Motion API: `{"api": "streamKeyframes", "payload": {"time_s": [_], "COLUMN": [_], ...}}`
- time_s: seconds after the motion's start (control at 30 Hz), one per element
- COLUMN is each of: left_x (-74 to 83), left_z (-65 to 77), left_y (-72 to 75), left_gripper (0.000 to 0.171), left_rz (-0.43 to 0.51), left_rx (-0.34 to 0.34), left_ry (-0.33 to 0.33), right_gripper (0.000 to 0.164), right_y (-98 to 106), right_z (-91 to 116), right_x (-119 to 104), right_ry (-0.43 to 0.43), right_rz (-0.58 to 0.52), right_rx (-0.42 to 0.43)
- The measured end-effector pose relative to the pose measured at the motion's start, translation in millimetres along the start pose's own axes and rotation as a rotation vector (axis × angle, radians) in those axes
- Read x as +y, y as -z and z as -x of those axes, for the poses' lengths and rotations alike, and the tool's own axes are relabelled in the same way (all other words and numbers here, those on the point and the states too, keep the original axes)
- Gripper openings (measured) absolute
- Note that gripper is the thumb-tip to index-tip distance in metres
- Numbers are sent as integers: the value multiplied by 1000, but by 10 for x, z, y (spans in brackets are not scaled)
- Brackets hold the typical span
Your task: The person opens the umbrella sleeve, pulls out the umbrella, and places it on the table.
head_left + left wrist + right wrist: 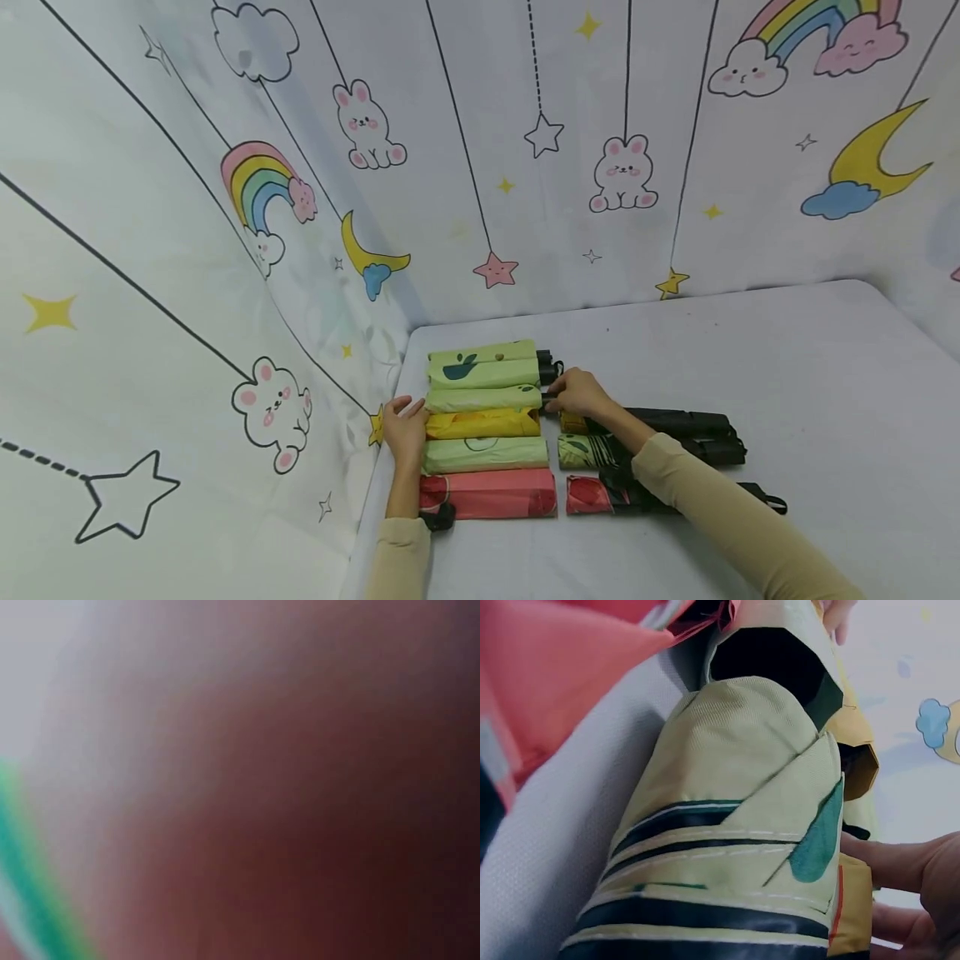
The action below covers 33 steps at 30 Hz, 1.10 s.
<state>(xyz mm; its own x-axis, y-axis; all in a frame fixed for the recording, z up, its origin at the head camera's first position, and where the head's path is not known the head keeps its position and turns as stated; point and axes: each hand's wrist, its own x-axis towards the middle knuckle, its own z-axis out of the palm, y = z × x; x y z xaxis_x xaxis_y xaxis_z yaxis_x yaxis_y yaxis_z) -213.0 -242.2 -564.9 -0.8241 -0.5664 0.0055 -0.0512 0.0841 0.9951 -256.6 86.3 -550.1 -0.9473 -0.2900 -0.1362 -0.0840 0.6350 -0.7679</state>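
Note:
My left hand [405,429] rests at the left end of a light green umbrella sleeve [480,398], fingers loosely spread at its edge. At the sleeve's right end, my right hand [581,393] pinches the short black end of an umbrella that sticks out of it. A yellow sleeve [483,424], another green sleeve [483,455] and a red sleeve [495,493] lie below in a column. In the right wrist view a folded green umbrella [727,765] lies before a hollow sleeve mouth [769,664]. The left wrist view is blurred.
Two more green sleeves with black umbrella ends [487,362] lie at the top of the column. On the right lie a black-and-yellow umbrella [682,422], a green-and-black one [581,451] and a red-and-black one [588,495]. Printed cloth walls [465,167] border the white table [840,433].

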Motion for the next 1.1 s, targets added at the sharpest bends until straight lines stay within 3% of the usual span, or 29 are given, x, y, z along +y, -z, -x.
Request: {"api": "streamKeyframes", "payload": {"time_s": [0.13, 0.3, 0.47, 0.7, 1.1], "left_x": [-13, -38, -57, -79, -95], "left_z": [-11, -30, -32, -27, -55], "left_y": [7, 1, 5, 1, 12], "left_gripper": [41, 39, 39, 39, 37], "left_rz": [34, 88, 98, 107, 138], "left_rx": [26, 60, 67, 67, 45], "left_ry": [19, 42, 56, 64, 101], "right_gripper": [34, 33, 37, 45, 45], "right_y": [-18, 3, 42, 101, 91], "right_z": [-20, -28, 1, 22, 10], "right_x": [18, 40, 18, -29, -5], "right_ry": [21, 34, -8, -56, -107], "right_rz": [22, -27, -168, -474, -561], "right_rx": [-3, 18, 50, 5, 33]}}
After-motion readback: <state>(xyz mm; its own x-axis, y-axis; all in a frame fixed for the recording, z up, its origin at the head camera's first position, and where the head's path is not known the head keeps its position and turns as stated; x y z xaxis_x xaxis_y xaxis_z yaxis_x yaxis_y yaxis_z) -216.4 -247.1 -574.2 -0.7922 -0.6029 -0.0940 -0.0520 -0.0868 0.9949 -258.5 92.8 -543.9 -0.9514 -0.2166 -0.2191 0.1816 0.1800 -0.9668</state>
